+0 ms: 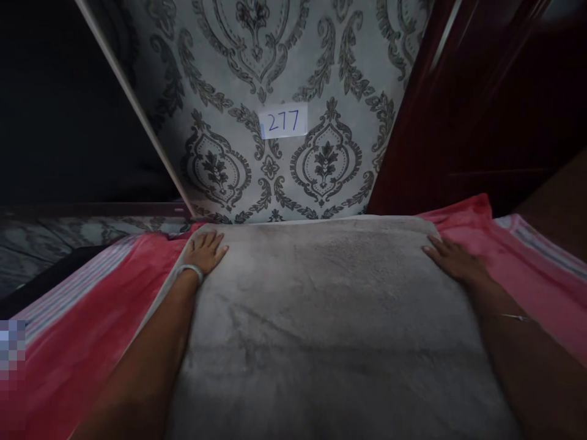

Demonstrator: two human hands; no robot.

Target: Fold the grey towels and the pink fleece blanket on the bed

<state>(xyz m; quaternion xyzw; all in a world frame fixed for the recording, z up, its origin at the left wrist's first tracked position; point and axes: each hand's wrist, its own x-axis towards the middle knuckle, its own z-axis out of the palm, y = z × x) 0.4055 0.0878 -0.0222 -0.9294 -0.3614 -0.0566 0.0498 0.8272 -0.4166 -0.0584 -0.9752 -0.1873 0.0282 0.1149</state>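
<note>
Resting left hand (205, 252) and right hand (454, 259) open, fingers extended, near the upper corners of grey cloth (330, 305) spread across lower centre of frame. Showing red fabric (98, 305) at left and right.

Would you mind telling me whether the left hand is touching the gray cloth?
Touching. The head view shows the left hand lying spread out, palm down, on the gray cloth near its far left corner.

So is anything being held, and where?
Nothing looks gripped: the left hand lies open on the grey cloth near its far left corner, the right hand at the far right.
</note>
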